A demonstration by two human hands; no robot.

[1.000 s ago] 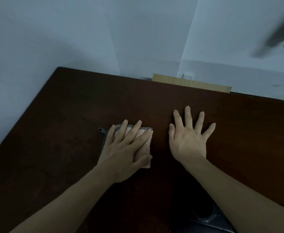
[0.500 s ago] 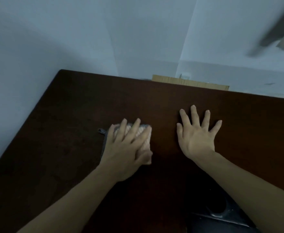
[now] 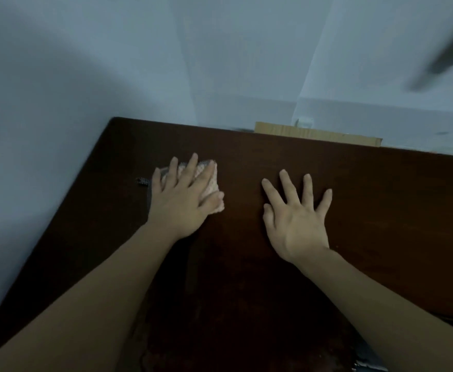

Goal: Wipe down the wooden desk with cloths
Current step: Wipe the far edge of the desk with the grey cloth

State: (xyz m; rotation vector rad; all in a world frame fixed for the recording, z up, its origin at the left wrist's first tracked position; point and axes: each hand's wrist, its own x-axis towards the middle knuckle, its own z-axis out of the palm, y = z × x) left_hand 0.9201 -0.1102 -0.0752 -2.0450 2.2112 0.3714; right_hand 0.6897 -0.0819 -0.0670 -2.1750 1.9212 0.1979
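A dark wooden desk [image 3: 381,200] fills the lower part of the head view. My left hand [image 3: 182,200] lies flat on a folded pink cloth [image 3: 210,183] with a grey edge, pressing it onto the desk near the far left corner. Most of the cloth is hidden under the fingers; a grey loop [image 3: 142,181] sticks out to the left. My right hand [image 3: 298,218] rests palm down on the bare wood to the right of the cloth, fingers spread, holding nothing.
White walls meet behind the desk's far edge. A strip of cardboard [image 3: 316,134] stands behind that edge, with a small white fitting [image 3: 304,121] above it. A dark object [image 3: 445,322] shows at the desk's near right edge.
My left hand has pushed the cloth away from me, toward the far edge of the desk. My right hand has shifted a little to the right and stays flat.
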